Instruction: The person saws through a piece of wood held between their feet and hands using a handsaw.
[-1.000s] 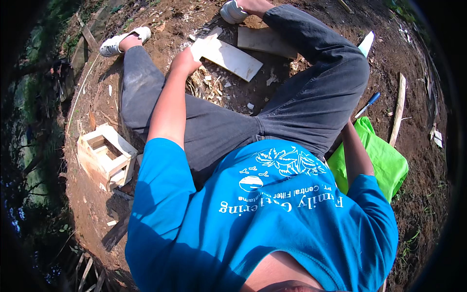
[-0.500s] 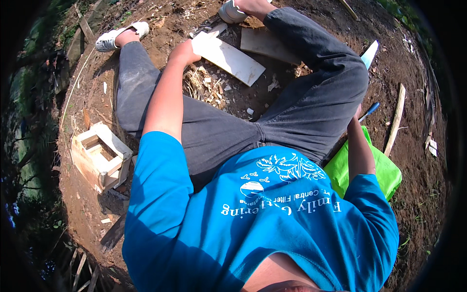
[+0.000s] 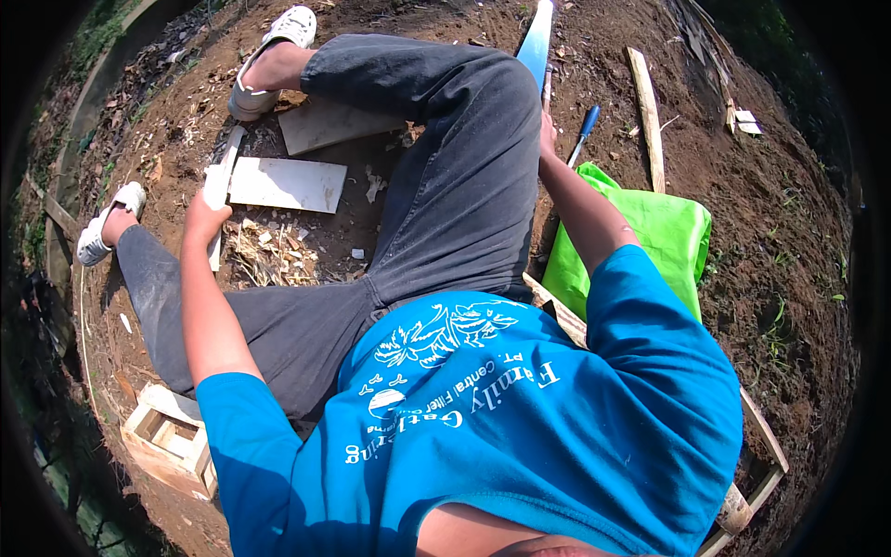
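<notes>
My left hand (image 3: 206, 215) is closed around a pale, narrow strip of wood (image 3: 221, 178), which sticks out past the fingers at both ends. Close beside it on the soil lies a pale rectangular board (image 3: 290, 184). My right hand (image 3: 548, 141) is beyond my bent right knee, which hides most of its fingers. A slim brownish shaft (image 3: 548, 85) shows just past that hand; whether it is gripped is unclear. Nearby lie a saw with a bluish-white blade (image 3: 535, 46) and a blue-handled tool (image 3: 588, 123), perhaps a screwdriver or chisel.
A bright green bag (image 3: 650, 246) rests by my right forearm. A small wooden box (image 3: 172, 436) stands left of my left leg. Another board (image 3: 336, 128) lies near my right foot, wood shavings (image 3: 269, 252) between my legs, and a long stick (image 3: 647, 121) at the right.
The view has swung right, so the scene sits further left. My left hand has gone from the board's end to the narrow strip. More of my right hand shows beyond the knee.
</notes>
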The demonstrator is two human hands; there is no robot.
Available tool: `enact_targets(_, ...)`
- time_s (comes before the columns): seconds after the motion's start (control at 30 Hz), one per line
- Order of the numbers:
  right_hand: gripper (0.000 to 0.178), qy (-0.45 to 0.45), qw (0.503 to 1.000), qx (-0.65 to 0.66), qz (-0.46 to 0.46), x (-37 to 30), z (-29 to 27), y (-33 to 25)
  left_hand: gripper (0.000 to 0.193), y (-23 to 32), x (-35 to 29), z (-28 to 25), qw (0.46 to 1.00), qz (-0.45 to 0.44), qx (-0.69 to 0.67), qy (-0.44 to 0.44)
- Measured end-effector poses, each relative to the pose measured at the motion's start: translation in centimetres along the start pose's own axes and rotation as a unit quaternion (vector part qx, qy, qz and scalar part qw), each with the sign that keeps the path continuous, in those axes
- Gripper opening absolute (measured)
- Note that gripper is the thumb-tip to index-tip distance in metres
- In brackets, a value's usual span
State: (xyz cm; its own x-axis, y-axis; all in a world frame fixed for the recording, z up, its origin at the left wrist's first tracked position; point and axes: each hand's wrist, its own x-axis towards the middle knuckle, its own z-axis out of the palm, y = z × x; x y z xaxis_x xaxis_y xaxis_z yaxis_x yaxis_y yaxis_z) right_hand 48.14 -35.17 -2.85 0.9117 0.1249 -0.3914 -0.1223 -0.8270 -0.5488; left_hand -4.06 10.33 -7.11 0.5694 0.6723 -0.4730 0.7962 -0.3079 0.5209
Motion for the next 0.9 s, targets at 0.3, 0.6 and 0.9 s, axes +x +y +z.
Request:
enact_targets(0.3, 0.04, -0.05, 0.935, -0.194, -0.292, -3.1, -4.6, -5.8, 0.062, -2.2, -2.7, -1.7, 0.998, -0.053, 0.021, 0.003)
enact_targets(0.6, 0.03, 0.053, 0.914, 0.333, -0.227, -10.4, -17.0, -15.0, 0.06, 0.5, 0.8, -0.3, 0.999, -0.02, 0.033, -0.029)
enact_targets(0.9, 0.033, -0.3, 0.883, 0.31, -0.184, -29.2, 2.3, -22.8, 0.063, -1.7, 2.4, -0.7, 0.994, -0.005, 0.045, -0.098)
